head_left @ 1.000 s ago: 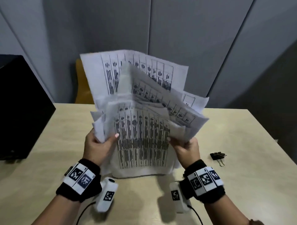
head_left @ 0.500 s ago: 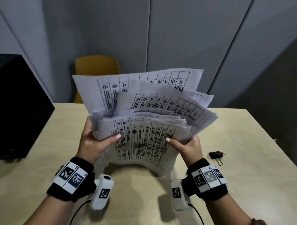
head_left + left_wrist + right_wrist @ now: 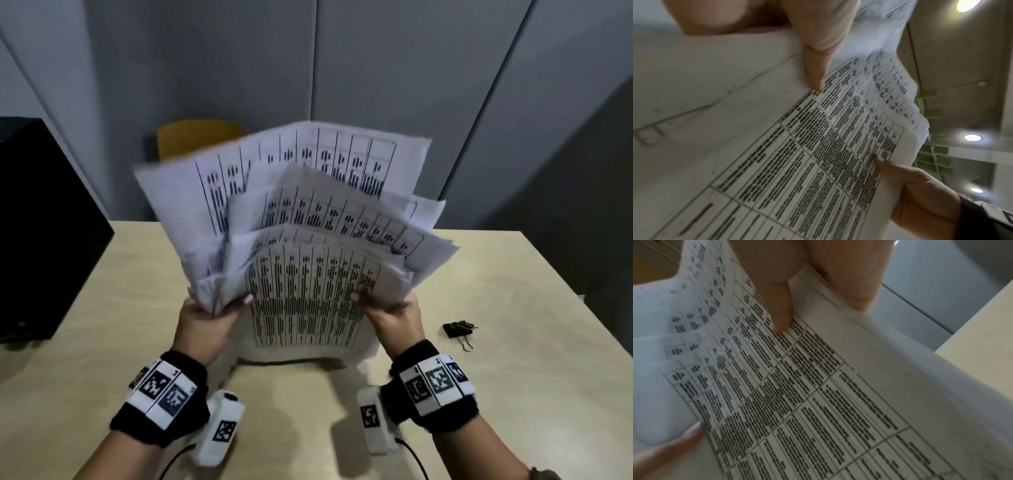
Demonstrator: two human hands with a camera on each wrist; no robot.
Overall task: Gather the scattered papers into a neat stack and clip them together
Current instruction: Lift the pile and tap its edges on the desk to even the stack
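A loose bundle of printed papers (image 3: pixel 305 267) with tables stands nearly upright over the table, its sheets fanned out unevenly at the top. My left hand (image 3: pixel 209 322) grips the bundle's left edge, thumb on the front sheet. My right hand (image 3: pixel 394 313) grips the right edge the same way. In the left wrist view the left thumb presses the papers (image 3: pixel 797 162), and the right hand (image 3: pixel 920 186) shows at the far edge. In the right wrist view the right thumb lies on the papers (image 3: pixel 818 394). A black binder clip (image 3: pixel 459 330) lies on the table to the right.
The pale wooden table (image 3: pixel 513 394) reaches to its right edge. A black box (image 3: pixel 41 233) stands at the left. A yellow chair back (image 3: pixel 191 137) shows behind the papers, before grey wall panels.
The bundle dropped and tilted flatter half a second ago, and now stands raised and more upright again. Both hands kept their grip on its edges. The clip has not moved.
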